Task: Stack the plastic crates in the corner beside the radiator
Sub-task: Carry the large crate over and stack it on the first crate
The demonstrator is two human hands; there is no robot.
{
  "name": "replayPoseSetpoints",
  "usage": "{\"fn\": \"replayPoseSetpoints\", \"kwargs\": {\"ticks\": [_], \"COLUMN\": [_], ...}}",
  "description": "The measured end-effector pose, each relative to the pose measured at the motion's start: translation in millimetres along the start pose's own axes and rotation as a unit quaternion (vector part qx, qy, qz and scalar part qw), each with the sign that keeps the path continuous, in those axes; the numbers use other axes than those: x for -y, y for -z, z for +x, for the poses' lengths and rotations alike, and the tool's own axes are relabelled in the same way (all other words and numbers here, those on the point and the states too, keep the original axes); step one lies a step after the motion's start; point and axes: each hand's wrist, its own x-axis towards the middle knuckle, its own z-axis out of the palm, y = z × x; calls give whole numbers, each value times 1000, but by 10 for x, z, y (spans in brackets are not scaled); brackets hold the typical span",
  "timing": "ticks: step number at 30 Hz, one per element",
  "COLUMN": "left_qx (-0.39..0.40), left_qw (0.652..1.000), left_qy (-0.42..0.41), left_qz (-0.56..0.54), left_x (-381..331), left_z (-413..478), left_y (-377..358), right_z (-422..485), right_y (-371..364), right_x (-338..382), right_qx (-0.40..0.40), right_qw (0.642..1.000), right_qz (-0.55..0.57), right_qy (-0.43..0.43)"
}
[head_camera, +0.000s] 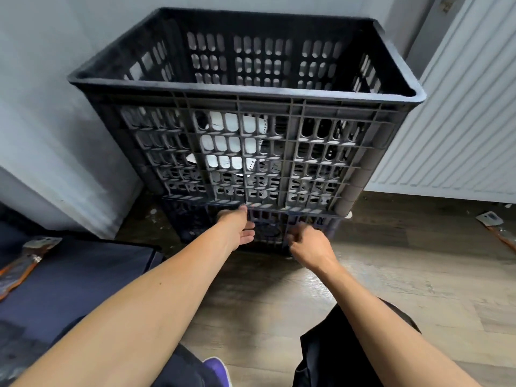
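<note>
Upper crate [245,89] upright (broadside on)

Wood-look floor [391,289]. Navy pad [83,269] at 8 o'clock with an orange-grey packet [25,261] on it. Second packet [497,227] at 3 o'clock. Purple shoe [217,370] at 6 o'clock.

Both arms reach out to the bottom crate [192,219]. Left hand [238,227] flat and loose; right hand [307,243] fingers curled.
</note>
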Motion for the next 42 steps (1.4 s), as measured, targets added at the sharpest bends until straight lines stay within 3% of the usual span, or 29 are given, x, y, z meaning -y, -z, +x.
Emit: {"fn": "replayPoseSetpoints", "kwargs": {"ticks": [4,10,24,29,33,36,39,42], "left_qx": [-75,-84,-82,-91,-111,-78,-47,-61], "left_qw": [994,985,971,979,989,996,997,997], "left_qy": [-8,-2,3,11,26,29,32,6], "left_qz": [-73,-150,-225,-184,-98,-9,60,53], "left_x": [-99,-223,-339,-336,-339,-362,-340,-270], "left_z": [100,231,528,505,473,375,331,393], "left_y": [406,913,932,963,904,813,728,663], "right_z": [2,115,229,192,178,153,114,100], "right_y": [-201,-332,-333,-349,-365,-441,-555,-642], "right_x": [439,930,1052,1083,1072,1007,886,840], "right_qx": [-13,-60,-70,-70,-70,-86,-105,-119], "right_qw": [992,972,971,971,969,963,961,965], "right_qz": [-3,-26,-108,-111,-123,-128,-93,-32], "right_qy": [123,226,200,199,203,221,239,233]}}
